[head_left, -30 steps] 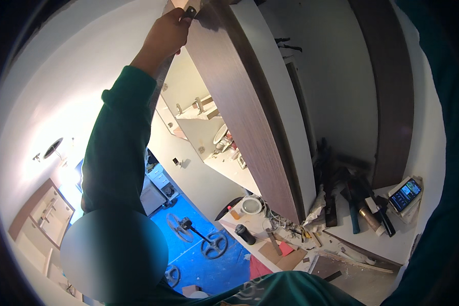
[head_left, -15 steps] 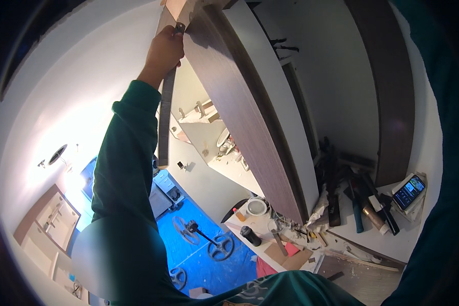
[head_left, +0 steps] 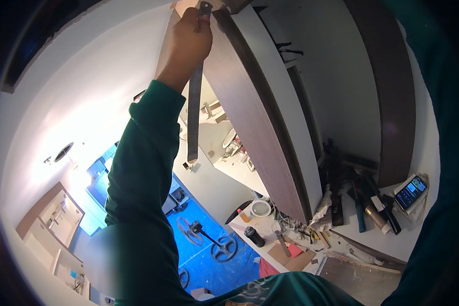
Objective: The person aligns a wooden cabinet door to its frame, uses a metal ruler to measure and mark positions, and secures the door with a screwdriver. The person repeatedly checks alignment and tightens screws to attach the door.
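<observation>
My left hand point(head_left: 193, 38) is raised at the top of the view, closed around a long narrow dark strip point(head_left: 194, 112) that hangs below it and ends in a pale tip. Between thumb and fingers shows a dark flat piece with a hole point(head_left: 205, 8); whether it belongs to the strip I cannot tell. The hand is beside the upper end of a tall wood-grain cabinet panel point(head_left: 255, 112). On the right, only a green sleeve point(head_left: 429, 224) of my right arm shows; the hand is out of view.
Inside the cabinet at right lie dark-handled tools point(head_left: 375, 211) and a phone point(head_left: 411, 193) with a lit screen. Below is a cluttered worktop with a dark bottle point(head_left: 253, 235), a round white fitting point(head_left: 260, 207) and cardboard point(head_left: 298, 261). Handwheels point(head_left: 223, 248) are over a blue floor covering point(head_left: 204, 265).
My left hand has moved right and slightly up, the strip shifting right with it. Its grip stays closed. The view has shifted a little.
</observation>
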